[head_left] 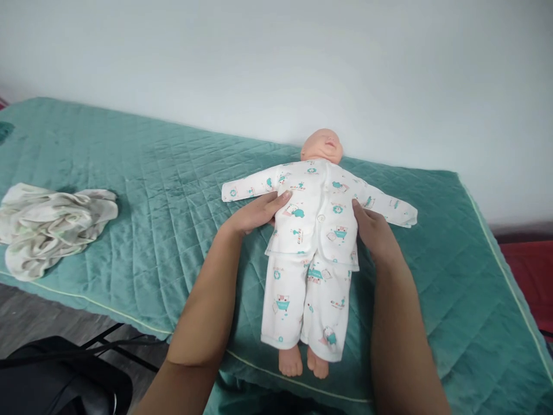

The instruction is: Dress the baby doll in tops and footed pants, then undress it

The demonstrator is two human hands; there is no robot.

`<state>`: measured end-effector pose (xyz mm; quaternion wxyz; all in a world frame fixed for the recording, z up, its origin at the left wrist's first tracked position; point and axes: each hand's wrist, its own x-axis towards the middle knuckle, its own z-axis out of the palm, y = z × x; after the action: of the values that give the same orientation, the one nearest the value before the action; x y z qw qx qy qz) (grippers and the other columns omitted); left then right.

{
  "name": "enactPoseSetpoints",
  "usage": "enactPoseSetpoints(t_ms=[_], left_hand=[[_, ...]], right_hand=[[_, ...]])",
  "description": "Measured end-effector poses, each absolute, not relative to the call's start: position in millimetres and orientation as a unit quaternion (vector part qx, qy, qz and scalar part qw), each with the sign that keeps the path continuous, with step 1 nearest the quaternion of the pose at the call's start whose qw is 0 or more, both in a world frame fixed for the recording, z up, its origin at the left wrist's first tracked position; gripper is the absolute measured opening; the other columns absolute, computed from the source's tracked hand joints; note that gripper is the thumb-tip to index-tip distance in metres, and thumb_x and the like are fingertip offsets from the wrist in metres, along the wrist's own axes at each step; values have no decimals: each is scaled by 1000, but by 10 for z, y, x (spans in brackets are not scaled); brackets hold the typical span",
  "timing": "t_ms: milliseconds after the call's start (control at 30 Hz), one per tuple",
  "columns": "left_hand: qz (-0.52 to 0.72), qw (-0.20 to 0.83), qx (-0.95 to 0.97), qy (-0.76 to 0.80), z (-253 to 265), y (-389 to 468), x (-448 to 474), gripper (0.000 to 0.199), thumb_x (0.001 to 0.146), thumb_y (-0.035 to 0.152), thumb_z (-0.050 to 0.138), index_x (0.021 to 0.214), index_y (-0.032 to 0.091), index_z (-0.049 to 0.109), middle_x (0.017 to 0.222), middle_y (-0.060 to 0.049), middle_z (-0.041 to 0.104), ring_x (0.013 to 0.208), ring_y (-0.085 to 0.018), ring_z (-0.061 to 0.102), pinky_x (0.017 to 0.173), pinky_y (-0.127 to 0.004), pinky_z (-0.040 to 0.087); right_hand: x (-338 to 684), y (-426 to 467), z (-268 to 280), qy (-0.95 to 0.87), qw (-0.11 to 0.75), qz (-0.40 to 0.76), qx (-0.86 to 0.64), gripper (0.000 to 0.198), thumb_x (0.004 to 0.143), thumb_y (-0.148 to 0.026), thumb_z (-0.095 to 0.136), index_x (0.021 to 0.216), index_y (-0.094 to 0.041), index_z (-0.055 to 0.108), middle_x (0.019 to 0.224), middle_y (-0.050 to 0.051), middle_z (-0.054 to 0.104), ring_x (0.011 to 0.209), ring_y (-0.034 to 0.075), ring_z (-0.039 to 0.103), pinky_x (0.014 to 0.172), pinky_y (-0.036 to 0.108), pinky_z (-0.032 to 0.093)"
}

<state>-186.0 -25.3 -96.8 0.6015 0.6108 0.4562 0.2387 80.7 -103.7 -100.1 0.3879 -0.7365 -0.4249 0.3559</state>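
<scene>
A baby doll (324,144) lies on its back, head toward the wall and bare feet toward me. It wears a white printed long-sleeved top (309,202) and matching white trousers (283,305). My left hand (259,212) grips the doll's side under the outstretched sleeve, thumb on the top and fingers partly hidden beneath. On the opposite side my right hand (377,231) holds the torso, its thumb against the cloth and its other fingers mostly out of sight. Both sleeves spread outward, and no doll hands show at the cuffs.
A green quilted cover (159,230) lies over the bed, which stands against a white wall (276,63). A crumpled pale cloth (56,225) rests at the left. Below the left edge is a black object (64,374); a red object (529,282) stands beyond the right edge.
</scene>
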Motion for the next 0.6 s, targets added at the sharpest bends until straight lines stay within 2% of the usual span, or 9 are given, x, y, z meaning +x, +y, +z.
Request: enactPoseSetpoints(t_ms=[133,233,333,433,600], left_hand=[[308,614,598,413,-981,-283,-1738,70,84,71,59,132,20,63,130,-9,68,117,-29,63,98,-40,53],[346,603,600,396,-957,-290,-1658,71,87,66,59,140,20,57,144,-9,61,133,-30,54,113,-42,45],[340,589,607,412,-928,-284,-1640,71,88,66,58,142,21,55,148,-8,57,137,-30,52,115,-41,43],[312,576,624,427,-912,-280,-1671,70,88,67,56,142,23,56,150,-6,57,136,-29,52,114,-39,44],[307,543,637,452,-992,-367,-1727,63,90,69,50,130,21,64,137,-6,66,129,-27,57,107,-35,47]], right_hand=[[785,-995,-1061,-387,493,355,-694,57,83,-74,58,82,-19,71,73,3,67,77,22,60,73,33,47],[746,-964,-1092,-372,551,346,-662,50,85,-68,59,83,-20,69,72,2,64,78,20,59,73,32,47],[724,-942,-1111,-366,568,348,-650,45,85,-65,61,80,-21,66,68,0,60,76,19,57,72,32,45],[742,-927,-1121,-382,542,329,-673,46,85,-66,59,77,-21,63,68,0,59,73,19,54,70,32,43],[778,-938,-1137,-422,468,255,-733,50,89,-66,49,89,-19,65,87,5,68,82,21,58,76,34,42]])
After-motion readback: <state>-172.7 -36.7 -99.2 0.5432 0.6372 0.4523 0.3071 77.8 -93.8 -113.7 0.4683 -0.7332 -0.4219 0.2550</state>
